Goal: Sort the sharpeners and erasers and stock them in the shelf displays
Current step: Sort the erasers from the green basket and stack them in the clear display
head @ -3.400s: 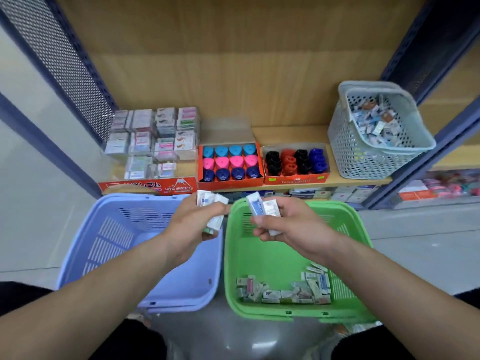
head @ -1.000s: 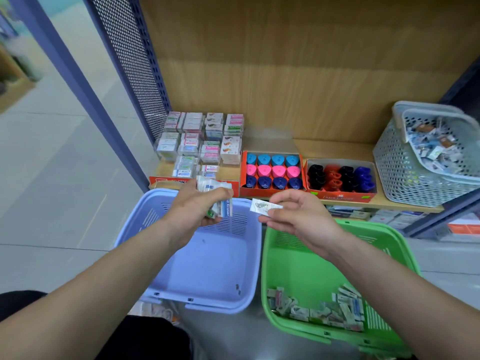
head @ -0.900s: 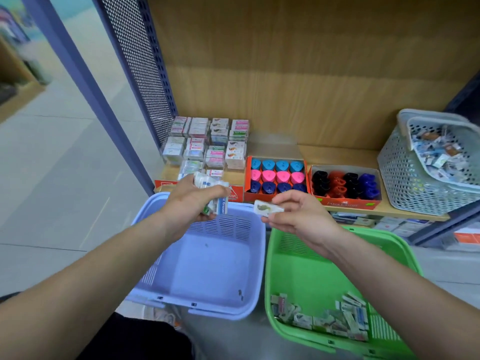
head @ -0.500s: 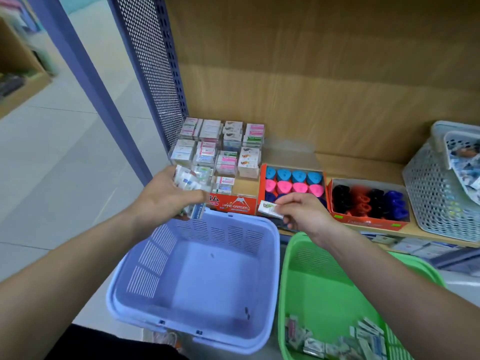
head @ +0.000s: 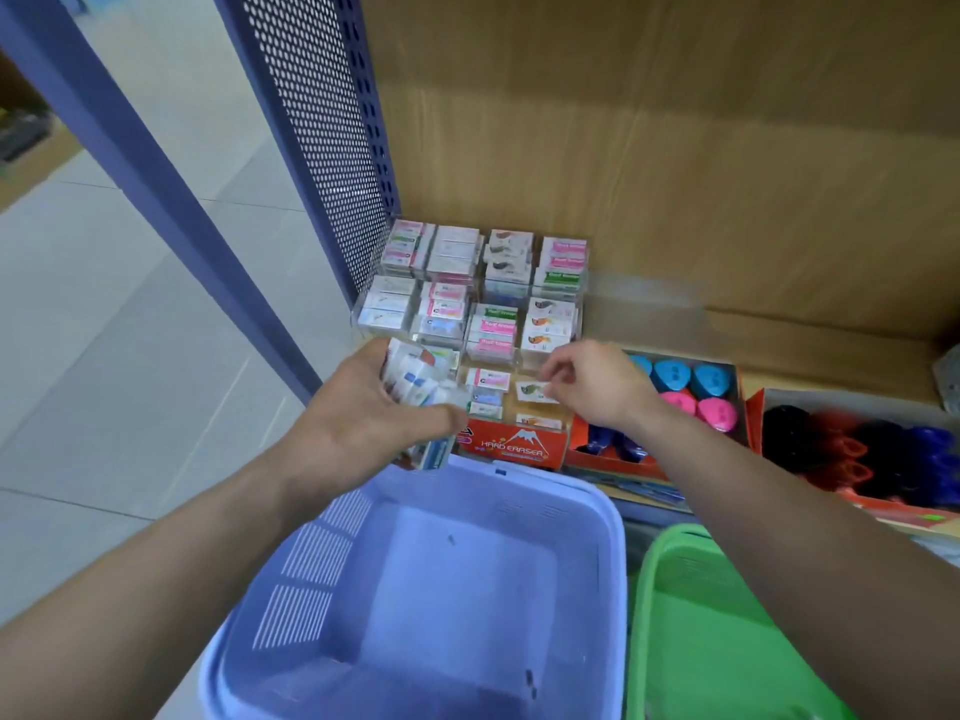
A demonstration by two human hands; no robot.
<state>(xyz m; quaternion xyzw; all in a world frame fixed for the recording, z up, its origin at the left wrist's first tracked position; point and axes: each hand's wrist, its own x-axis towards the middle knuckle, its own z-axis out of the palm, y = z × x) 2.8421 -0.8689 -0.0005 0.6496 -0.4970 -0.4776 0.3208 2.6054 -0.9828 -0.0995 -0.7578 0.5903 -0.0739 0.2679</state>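
A clear tiered eraser display (head: pixel 483 298) stands at the shelf's left end, its compartments filled with wrapped erasers. My left hand (head: pixel 363 418) grips a bundle of wrapped erasers (head: pixel 415 381) just in front of the display's lower left. My right hand (head: pixel 597 387) pinches a single white eraser (head: pixel 531 391) with a green and orange print, held over the display's front right compartment above the orange "Hard Eraser" box front (head: pixel 511 444). An orange box of blue and pink sharpeners (head: pixel 691 387) lies behind my right hand.
A purple basket (head: pixel 415 589) sits below the shelf in front of me, a green basket (head: pixel 701 615) to its right. A second box holds black, red and blue sharpeners (head: pixel 872 449). A perforated blue side panel (head: pixel 322 148) bounds the shelf on the left.
Both hands moved forward from above the baskets to the eraser display. The right hand carried its single eraser up over the front right compartment; the view swung left and closer.
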